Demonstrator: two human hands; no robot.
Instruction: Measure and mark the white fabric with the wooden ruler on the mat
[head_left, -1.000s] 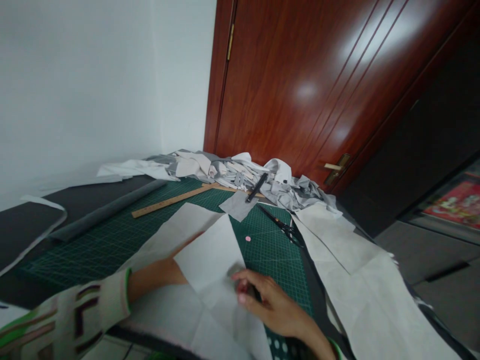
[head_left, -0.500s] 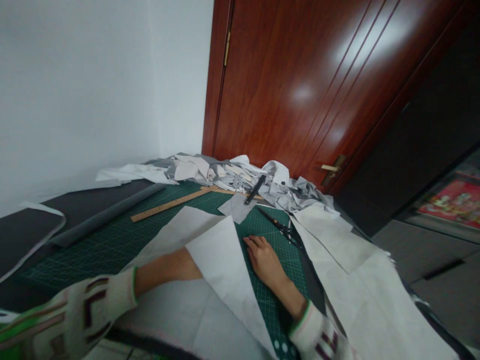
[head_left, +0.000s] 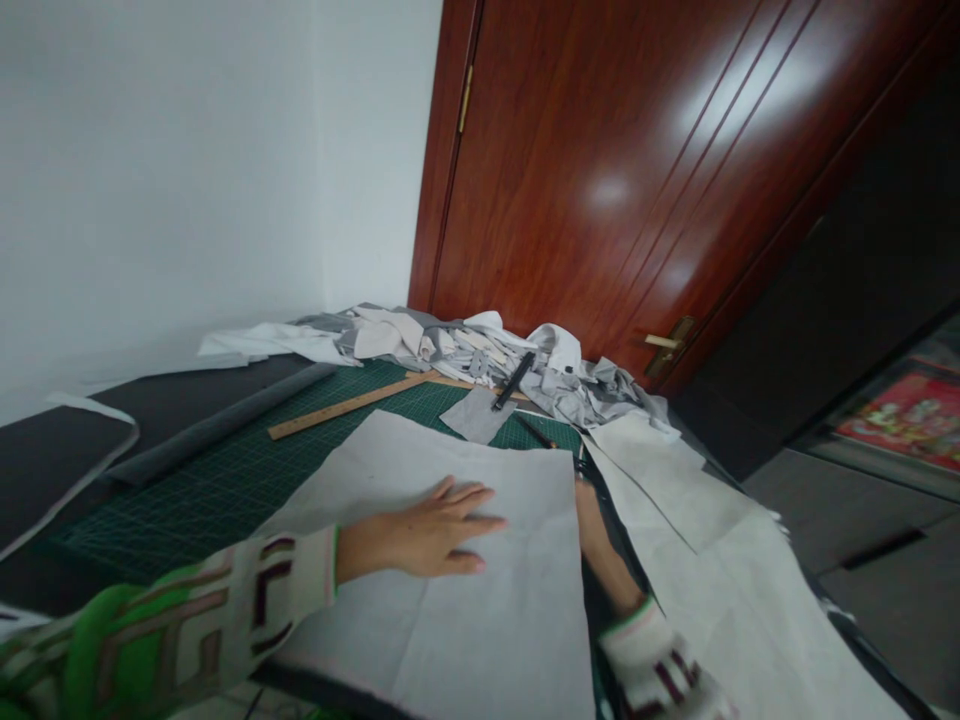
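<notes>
A large pale grey sheet of fabric (head_left: 480,590) lies spread flat over the green cutting mat (head_left: 217,480). My left hand (head_left: 435,530) rests palm down on the sheet, fingers stretched out and apart. My right forearm (head_left: 604,555) runs along the sheet's right edge, and the hand itself is hidden under the fabric. Black scissors (head_left: 544,437) lie just beyond the sheet's far right corner, partly covered by it.
A wooden ruler (head_left: 345,408), a small grey fabric piece (head_left: 476,415) and a black pen-like tool (head_left: 514,380) lie at the mat's far end. A heap of grey and white scraps (head_left: 480,350) sits before the red-brown door (head_left: 637,180). More pale sheets (head_left: 712,530) lie right; a dark roll (head_left: 217,425) left.
The folded-over half of the sheet has been laid out flat to the right. My left hand came out from beneath and now lies on top; my right hand went under the sheet's edge.
</notes>
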